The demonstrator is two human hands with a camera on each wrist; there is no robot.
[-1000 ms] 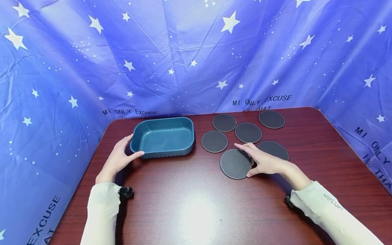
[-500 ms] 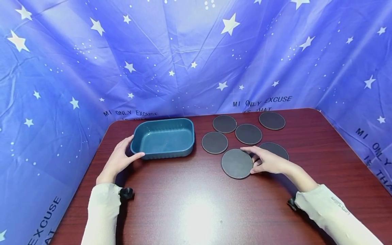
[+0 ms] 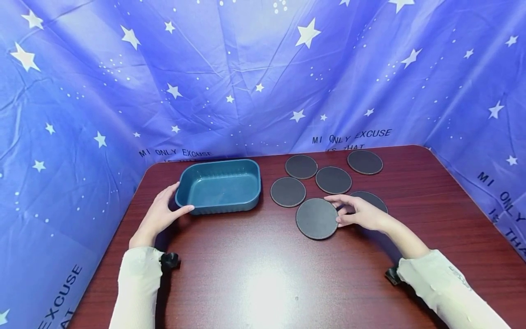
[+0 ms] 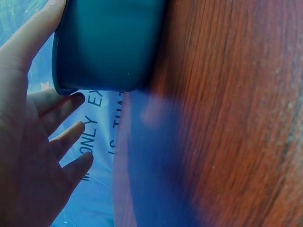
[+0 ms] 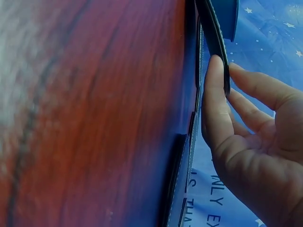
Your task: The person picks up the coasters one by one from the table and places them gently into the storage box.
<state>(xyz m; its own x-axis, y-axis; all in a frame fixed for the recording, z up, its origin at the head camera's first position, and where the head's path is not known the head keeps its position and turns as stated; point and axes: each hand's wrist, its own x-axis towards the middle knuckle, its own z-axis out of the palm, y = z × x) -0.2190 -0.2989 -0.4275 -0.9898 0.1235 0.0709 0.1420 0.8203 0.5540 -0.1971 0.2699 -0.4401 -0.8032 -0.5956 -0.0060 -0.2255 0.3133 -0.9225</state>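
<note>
Since the earlier head frames the right hand (image 3: 358, 213) is shifting slightly farther from the body, and the nearest coaster (image 3: 317, 218) is riding with it, its right edge coming up off the table (image 3: 263, 274). The left hand (image 3: 161, 214) and the blue tray (image 3: 220, 185) are sitting where they were.

Right hand: pinching the coaster's right rim, thumb under the lifted edge, fingers over the top; the right wrist view is showing the thumb (image 5: 215, 101) against the thin dark edge (image 5: 214, 35). The coaster is lying just left of this hand, tilted, its left edge seemingly still on the table.

Left hand: fingers relaxed and spread, cupping the near-left corner of the tray, thumb against the front wall, not curling round it. The tray is sitting just right of this hand.

Five more coasters: one partly hidden just behind the right hand (image 3: 371, 199), four beyond and to the left of its fingertips, well apart from the left hand.

Handling, as a judgement: the coaster is looking thin, light, stitched at the rim, probably leather-like and slightly flexible, not fragile. Lying flat it is offering no purchase; the lifted rim is the place to grip, thumb below, fingers above
</note>
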